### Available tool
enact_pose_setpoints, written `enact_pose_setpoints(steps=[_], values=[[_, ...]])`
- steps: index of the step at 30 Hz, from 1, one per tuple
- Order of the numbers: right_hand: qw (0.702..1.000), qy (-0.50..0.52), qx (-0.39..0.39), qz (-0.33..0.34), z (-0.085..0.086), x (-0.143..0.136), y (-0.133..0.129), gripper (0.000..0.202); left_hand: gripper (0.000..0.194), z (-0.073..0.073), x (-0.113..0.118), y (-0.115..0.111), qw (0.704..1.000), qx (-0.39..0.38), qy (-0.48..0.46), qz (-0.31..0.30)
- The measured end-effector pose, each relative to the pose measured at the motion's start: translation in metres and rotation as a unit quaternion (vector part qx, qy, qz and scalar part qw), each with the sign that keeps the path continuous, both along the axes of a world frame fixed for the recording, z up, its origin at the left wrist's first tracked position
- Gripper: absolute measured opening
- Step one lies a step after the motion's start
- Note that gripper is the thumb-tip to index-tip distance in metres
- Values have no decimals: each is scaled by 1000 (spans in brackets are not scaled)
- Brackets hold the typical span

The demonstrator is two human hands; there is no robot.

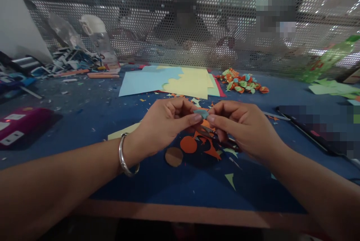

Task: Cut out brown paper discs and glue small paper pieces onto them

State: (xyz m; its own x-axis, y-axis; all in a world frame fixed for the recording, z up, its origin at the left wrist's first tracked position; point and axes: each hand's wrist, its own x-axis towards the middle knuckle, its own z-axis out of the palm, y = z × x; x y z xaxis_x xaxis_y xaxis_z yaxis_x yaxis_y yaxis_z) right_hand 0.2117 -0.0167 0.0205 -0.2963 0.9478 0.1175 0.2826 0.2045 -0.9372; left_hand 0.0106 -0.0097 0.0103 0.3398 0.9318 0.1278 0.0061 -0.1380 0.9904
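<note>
Between the thumbs and fingertips of both hands is a small light blue paper piece [201, 113]. My left hand [165, 124], with a silver bangle at the wrist, pinches its left side. My right hand [239, 126] pinches its right side. Dark-handled scissors [206, 132] show beneath the right hand; whether its fingers hold them is unclear. Below the hands an orange paper circle [188, 144] lies on the blue table beside a brown disc [174, 157]. Orange and pale green scraps surround them.
Blue and yellow sheets [194, 81] lie behind the hands, left of a pile of folded coloured pieces [242, 82]. A clear bottle [102, 44] stands back left, a green bottle [327, 61] back right. A phone-like dark device [309, 132] lies right, a magenta case [25, 124] left.
</note>
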Motion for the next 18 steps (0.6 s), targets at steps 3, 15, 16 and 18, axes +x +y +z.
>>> enact_pose_setpoints(steps=[3, 15, 16, 18], values=[[995, -92, 38, -1, 2, 5, 3, 15, 21, -2, -2, 4, 1000, 12, 18, 17], [897, -407, 131, 114, 1, 24, 13, 10, 17, -7, -3, 13, 995, -51, -49, 64], [896, -411, 129, 112, 1, 24, 13, 10, 17, -7, -3, 12, 996, -52, -52, 60], [897, -411, 118, 110, 1, 23, 13, 10, 19, -8, -2, 12, 995, -53, -60, 56]])
